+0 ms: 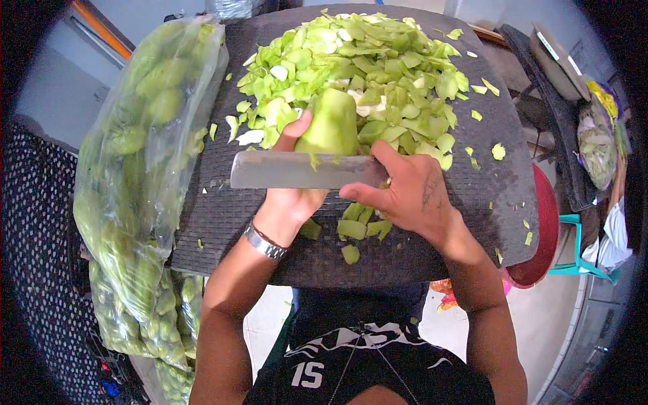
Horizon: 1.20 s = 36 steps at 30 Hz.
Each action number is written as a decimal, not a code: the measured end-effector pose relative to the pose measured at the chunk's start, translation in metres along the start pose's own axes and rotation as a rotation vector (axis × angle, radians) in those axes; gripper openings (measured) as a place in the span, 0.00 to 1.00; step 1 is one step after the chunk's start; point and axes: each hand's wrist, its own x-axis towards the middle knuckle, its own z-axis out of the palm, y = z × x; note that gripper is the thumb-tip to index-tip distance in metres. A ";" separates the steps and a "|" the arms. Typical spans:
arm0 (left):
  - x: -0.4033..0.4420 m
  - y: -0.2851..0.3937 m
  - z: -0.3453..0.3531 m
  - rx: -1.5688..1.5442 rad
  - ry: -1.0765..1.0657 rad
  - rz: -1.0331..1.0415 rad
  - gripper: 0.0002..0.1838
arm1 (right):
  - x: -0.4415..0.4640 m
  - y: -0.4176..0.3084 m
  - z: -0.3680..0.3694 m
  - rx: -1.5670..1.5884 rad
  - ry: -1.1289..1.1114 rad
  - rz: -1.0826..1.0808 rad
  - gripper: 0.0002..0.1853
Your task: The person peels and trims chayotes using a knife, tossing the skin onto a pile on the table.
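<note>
My left hand [295, 196], with a metal watch at the wrist, is closed round a pale green chayote [332, 121], thumb along its left side. In my right hand [412, 189] is a wide-bladed knife [297, 170], held near the handle end between thumb and fingers. The blade lies level across the lower part of the chayote and hides some of my left hand. Beyond both hands rises a heap of green peelings and slices [391, 61]. A few cut pieces [352, 229] lie below the blade on the dark table [223, 223].
A long clear plastic bag of chayotes [135, 135] leans along the table's left edge, with more bagged ones [138, 314] below. A red tub [540, 229] stands under the right edge, beside a teal stool [574, 250]. Another bag of produce [595, 148] is at far right.
</note>
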 end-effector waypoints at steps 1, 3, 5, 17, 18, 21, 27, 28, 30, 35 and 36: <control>0.000 -0.001 0.000 0.012 -0.007 0.004 0.30 | 0.000 0.001 -0.001 -0.002 0.004 -0.002 0.34; 0.003 -0.004 0.000 0.007 0.003 -0.002 0.30 | -0.001 0.006 0.002 -0.052 0.028 -0.029 0.35; 0.003 -0.006 -0.002 -0.020 0.028 -0.021 0.31 | -0.001 0.012 0.003 -0.058 0.043 -0.011 0.36; 0.000 0.016 -0.004 -0.077 -0.027 -0.116 0.31 | 0.011 0.076 -0.042 -0.309 0.084 0.346 0.34; 0.000 0.019 -0.005 -0.108 -0.069 -0.122 0.31 | 0.011 0.081 -0.046 -0.315 0.121 0.385 0.34; 0.000 0.022 -0.005 -0.157 -0.124 -0.130 0.31 | 0.010 0.100 -0.051 -0.327 0.174 0.494 0.32; 0.004 0.012 -0.004 -0.087 -0.048 -0.039 0.29 | 0.006 0.054 -0.022 -0.006 0.058 0.140 0.31; 0.003 0.009 0.001 -0.111 0.020 -0.028 0.29 | 0.006 0.034 -0.021 0.024 0.013 0.047 0.33; 0.002 0.007 -0.001 -0.101 -0.030 -0.031 0.29 | 0.008 0.017 -0.014 -0.005 -0.034 0.038 0.35; 0.003 -0.006 -0.009 -0.013 0.084 0.029 0.27 | 0.006 0.029 -0.010 -0.059 0.016 0.117 0.37; 0.001 -0.008 -0.008 0.002 0.097 0.052 0.25 | 0.007 0.033 -0.011 -0.061 0.039 0.116 0.37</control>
